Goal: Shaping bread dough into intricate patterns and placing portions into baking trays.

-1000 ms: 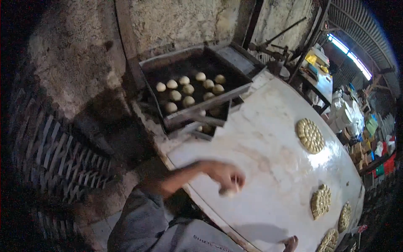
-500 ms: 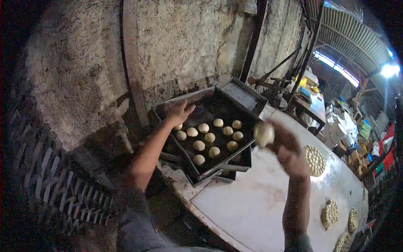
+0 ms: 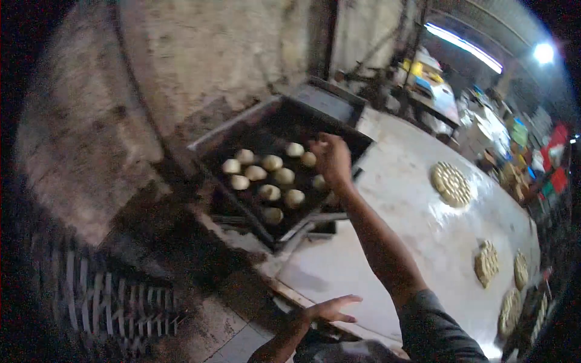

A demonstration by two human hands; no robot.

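My right hand [image 3: 333, 158] reaches over the dark metal tray [image 3: 260, 233], its fingers curled together low among the dough balls. Blur and the hand itself hide what is between the fingers. A pale round dough ball [image 3: 308, 160] lies just beside the fingertips, with another dough ball [image 3: 295, 149] to its left. Several more, such as the dough ball [image 3: 284, 176] near the middle, sit spaced apart on the tray. My left hand [image 3: 330, 309] is held near the table's front edge, fingers stretched apart, holding nothing.
The tray rests on other metal trays on a pale worktable [image 3: 387, 157]. Right of it lies a round slab of divided dough [image 3: 451, 184], with another dough slab [image 3: 486, 264] nearer. A rough wall [image 3: 206, 54] stands behind. Bags and boxes [image 3: 484, 133] crowd the far right.
My right hand, which held a dough ball above the table, has moved left over the tray. My left hand has drawn back from the tray to the table's front edge. The view has shifted.
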